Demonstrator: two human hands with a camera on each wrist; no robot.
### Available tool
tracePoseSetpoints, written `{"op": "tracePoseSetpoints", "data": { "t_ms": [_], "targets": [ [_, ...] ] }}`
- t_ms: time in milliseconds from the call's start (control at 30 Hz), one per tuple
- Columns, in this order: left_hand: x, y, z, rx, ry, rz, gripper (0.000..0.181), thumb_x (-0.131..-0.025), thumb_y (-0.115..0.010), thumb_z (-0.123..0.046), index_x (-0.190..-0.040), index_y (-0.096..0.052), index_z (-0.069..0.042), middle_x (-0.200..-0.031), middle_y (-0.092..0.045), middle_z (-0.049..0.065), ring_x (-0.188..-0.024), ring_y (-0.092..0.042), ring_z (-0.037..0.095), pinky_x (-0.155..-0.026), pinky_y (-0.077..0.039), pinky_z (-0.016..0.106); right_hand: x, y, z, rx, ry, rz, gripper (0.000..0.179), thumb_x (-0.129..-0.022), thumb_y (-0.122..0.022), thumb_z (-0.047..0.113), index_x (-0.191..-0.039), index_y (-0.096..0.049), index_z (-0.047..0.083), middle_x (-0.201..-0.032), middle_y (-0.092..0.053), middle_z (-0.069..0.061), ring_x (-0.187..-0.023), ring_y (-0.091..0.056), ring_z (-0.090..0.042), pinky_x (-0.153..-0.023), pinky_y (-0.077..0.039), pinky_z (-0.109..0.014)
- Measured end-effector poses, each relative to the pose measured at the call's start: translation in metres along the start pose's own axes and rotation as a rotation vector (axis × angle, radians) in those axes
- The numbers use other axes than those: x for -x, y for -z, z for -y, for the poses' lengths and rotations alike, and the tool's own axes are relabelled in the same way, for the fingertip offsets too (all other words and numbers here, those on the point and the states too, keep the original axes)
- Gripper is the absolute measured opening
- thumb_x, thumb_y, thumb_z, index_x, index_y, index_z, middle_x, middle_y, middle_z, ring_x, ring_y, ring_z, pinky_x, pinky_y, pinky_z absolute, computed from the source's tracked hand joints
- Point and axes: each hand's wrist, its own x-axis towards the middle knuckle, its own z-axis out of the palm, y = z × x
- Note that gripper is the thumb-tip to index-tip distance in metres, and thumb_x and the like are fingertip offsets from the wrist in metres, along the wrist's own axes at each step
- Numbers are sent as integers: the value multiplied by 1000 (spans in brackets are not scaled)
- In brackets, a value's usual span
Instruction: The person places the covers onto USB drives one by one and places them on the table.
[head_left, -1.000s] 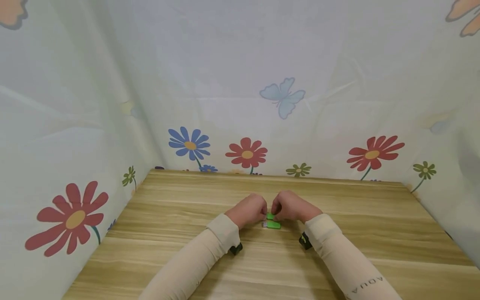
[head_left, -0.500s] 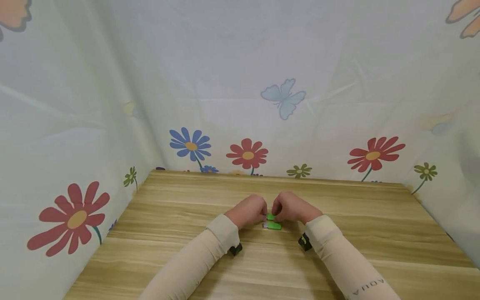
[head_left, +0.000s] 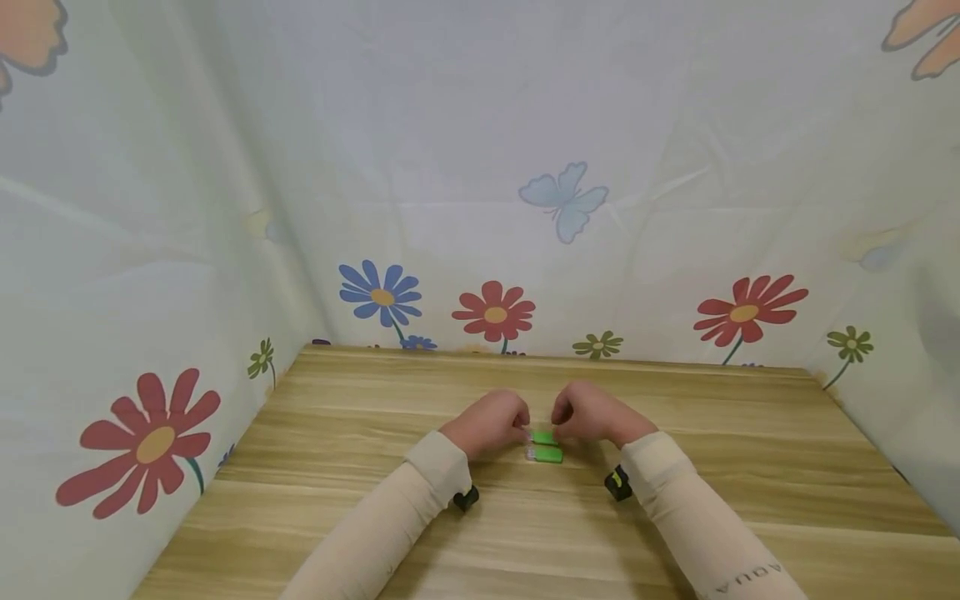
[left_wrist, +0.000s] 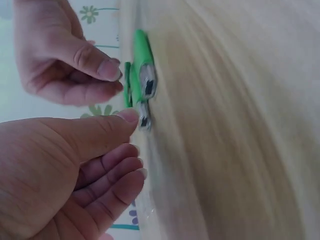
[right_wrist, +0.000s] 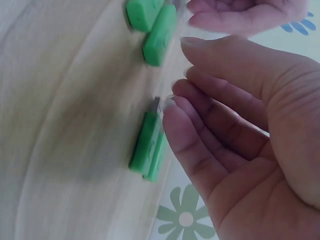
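Two small green plastic flash drives lie side by side, mid wooden table, between both hands. Left hand just beside their left end, fingers loosely curled, gripping nothing. Right hand same at right end, fingertips near one drive, contact unclear. Judgement: drives set down together; green cap-like pieces lie apart, capping seemingly undone.

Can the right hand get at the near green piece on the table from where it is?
Probably yes. The right hand sits just beside the near green piece, which lies bare on the wooden table; the left hand does not cover it.
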Motion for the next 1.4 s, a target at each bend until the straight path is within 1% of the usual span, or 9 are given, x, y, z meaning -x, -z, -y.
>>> {"op": "tracePoseSetpoints", "data": {
  "t_ms": [167,333,633,833,900,1000,1133,1267,1400],
  "targets": [
    [2,6,11,-21,4,-61,8,-94,-75,-23,-95,-76,-14,-80,-65,-6,-72,-55,8,-70,-49,23,4,7,-7,26,14,-76,4,-84,-80,9,-86,-78,8,-86,-73,0,-75,-60,-11,-71,-54,-31],
    [5,19,15,-72,45,-84,22,-94,-75,-23,-111,-76,-10,-97,-72,-2,-83,-59,10,-83,-55,27,10,14,-14,69,29,-145,8,-85,-79,9,-91,-78,4,-90,-74,-5,-79,-61,-13,-74,-54,-36],
    [10,34,20,-174,62,-49,23,-94,-76,-21,-113,-74,-10,-108,-72,2,-97,-64,15,-93,-55,32,13,16,-18,116,16,-141,9,-84,-80,11,-91,-78,5,-87,-70,-3,-76,-54,-15,-70,-48,-32],
    [4,28,31,-162,89,-28,23,-91,-75,-15,-113,-75,-9,-112,-72,3,-101,-65,17,-97,-55,34,11,17,-20,122,-2,-134,11,-82,-79,8,-92,-78,5,-86,-70,-2,-74,-55,-14,-69,-49,-32],
    [2,24,35,-137,105,-29,18,-90,-73,-12,-108,-76,-10,-107,-71,2,-96,-63,17,-94,-56,34,11,17,-18,122,-15,-131,11,-80,-78,6,-91,-77,5,-85,-71,-2,-74,-56,-14,-68,-50,-32],
    [-2,19,39,-118,106,-30,6,-89,-69,-9,-86,-73,-11,-85,-62,0,-77,-54,15,-74,-53,29,11,17,-18,113,-27,-126,11,-78,-78,5,-89,-77,5,-85,-71,-2,-73,-57,-14,-68,-51,-32],
    [-7,16,39,-139,83,-23,28,-87,-67,-7,-63,-56,-15,-65,-39,-1,-60,-37,15,-53,-32,26,6,13,-25,106,-18,-113,15,-76,-79,2,-90,-77,4,-84,-71,-3,-73,-58,-13,-69,-51,-32],
    [-8,18,34,-170,58,-28,32,-86,-67,-6,-60,-51,-14,-62,-31,-2,-58,-31,15,-51,-26,26,1,8,-33,117,-17,-93,14,-75,-80,2,-88,-76,6,-83,-71,-2,-73,-57,-13,-69,-51,-31],
    [-8,18,31,-210,40,-26,36,-84,-65,-4,-57,-45,-15,-60,-30,-3,-58,-31,14,-53,-27,26,-2,6,-33,119,-35,-79,14,-75,-80,2,-86,-76,8,-82,-70,0,-74,-58,-13,-71,-52,-32]
  ]
}}
